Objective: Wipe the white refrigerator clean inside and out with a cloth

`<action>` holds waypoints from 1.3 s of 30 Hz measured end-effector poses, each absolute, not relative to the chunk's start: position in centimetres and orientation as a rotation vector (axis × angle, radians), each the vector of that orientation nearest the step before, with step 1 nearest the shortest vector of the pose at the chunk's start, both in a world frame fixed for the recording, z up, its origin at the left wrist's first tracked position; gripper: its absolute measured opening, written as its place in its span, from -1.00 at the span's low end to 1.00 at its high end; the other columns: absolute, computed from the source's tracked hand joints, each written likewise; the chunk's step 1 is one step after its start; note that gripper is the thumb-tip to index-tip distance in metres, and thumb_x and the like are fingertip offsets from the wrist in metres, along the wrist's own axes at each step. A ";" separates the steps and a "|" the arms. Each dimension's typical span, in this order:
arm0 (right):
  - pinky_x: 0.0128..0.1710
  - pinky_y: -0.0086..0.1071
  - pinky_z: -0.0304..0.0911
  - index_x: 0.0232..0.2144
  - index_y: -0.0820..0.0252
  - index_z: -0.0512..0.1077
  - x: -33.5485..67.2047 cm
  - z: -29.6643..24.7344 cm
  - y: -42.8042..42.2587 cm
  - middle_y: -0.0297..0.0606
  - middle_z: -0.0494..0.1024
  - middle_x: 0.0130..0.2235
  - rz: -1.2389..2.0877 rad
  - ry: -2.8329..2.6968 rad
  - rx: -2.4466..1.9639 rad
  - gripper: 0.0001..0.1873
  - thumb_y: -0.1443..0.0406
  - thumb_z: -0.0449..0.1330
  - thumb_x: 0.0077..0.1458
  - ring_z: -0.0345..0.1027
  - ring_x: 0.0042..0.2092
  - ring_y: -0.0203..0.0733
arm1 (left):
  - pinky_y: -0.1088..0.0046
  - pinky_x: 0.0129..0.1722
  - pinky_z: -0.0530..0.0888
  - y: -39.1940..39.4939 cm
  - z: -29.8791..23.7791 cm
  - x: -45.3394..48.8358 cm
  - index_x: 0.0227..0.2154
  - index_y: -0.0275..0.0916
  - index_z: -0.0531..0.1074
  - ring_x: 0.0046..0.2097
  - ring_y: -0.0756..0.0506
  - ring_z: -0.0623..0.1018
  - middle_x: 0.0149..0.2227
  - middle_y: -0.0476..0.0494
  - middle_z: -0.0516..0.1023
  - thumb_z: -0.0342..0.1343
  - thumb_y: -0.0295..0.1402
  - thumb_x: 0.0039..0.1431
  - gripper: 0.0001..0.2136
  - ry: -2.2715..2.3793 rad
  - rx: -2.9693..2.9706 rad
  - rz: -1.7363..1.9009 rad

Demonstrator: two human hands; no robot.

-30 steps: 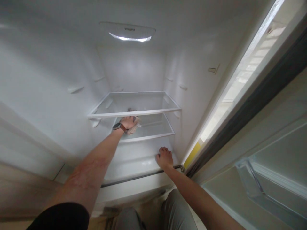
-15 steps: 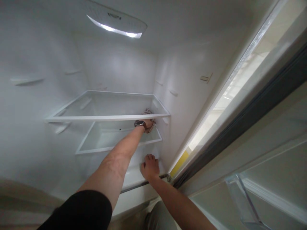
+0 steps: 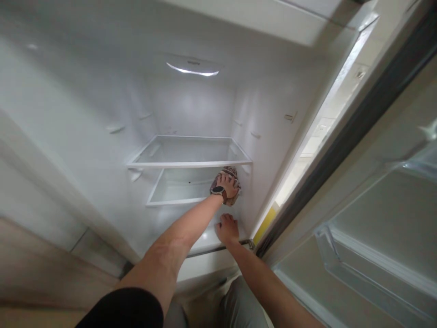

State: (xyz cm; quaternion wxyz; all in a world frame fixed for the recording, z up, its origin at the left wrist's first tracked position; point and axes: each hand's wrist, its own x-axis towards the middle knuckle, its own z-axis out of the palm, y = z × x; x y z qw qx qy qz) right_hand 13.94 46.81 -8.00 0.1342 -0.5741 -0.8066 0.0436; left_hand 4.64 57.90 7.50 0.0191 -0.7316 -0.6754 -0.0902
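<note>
A patterned brown-and-white cloth (image 3: pixel 231 200) lies bunched under my left hand (image 3: pixel 228 184), at the right end of the lower fridge shelf (image 3: pixel 177 201). My fingers spread over the cloth and press on it; a dark round watch (image 3: pixel 218 190) is on that wrist. Below, my right hand (image 3: pixel 228 229) rests on the fridge floor (image 3: pixel 205 239) near the right wall. It holds nothing that I can see, with its fingers slightly bent and apart.
Above the cloth, a glass shelf with a white rim (image 3: pixel 189 164) spans the fridge. The lamp (image 3: pixel 193 71) glows at the top. To the right stands the fridge door (image 3: pixel 358 218), with a clear bin (image 3: pixel 362 278) and a dark seal. Wooden cabinetry (image 3: pixel 41 269) is at the lower left.
My view has drawn back and turned. My left hand has come with the cloth toward the front right of the lower shelf. The right hand stays on the fridge floor.
</note>
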 end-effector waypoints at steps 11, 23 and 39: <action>0.10 -0.17 0.18 0.04 0.22 0.49 14.0 -7.9 46.9 0.01 0.52 0.14 0.128 -2.354 -1.648 -0.65 0.27 0.06 0.29 0.31 0.19 0.04 | -0.01 0.45 0.04 50.6 8.6 -9.1 0.51 -0.25 0.05 0.52 -0.44 0.08 0.54 -0.39 0.00 -0.17 0.03 0.43 -0.29 -2.382 -1.945 -0.100; 0.13 -0.17 0.16 0.06 0.23 0.49 14.0 -8.0 46.8 0.02 0.51 0.17 0.136 -2.342 -1.633 -0.63 0.27 0.06 0.29 0.29 0.22 0.04 | -0.11 0.45 -0.01 47.3 7.7 -16.8 0.54 -0.23 -0.08 0.54 -0.45 -0.04 0.57 -0.38 -0.13 -0.30 0.06 0.43 -0.25 -2.619 -1.599 0.058; 0.13 -0.17 0.17 0.08 0.23 0.48 14.2 -8.2 47.1 0.04 0.50 0.18 0.137 -2.376 -1.642 -0.62 0.26 0.04 0.31 0.30 0.22 0.04 | -0.16 0.44 -0.03 47.2 6.6 -16.8 0.54 -0.23 -0.08 0.55 -0.47 -0.08 0.57 -0.37 -0.13 -0.28 0.10 0.40 -0.22 -2.629 -1.630 0.082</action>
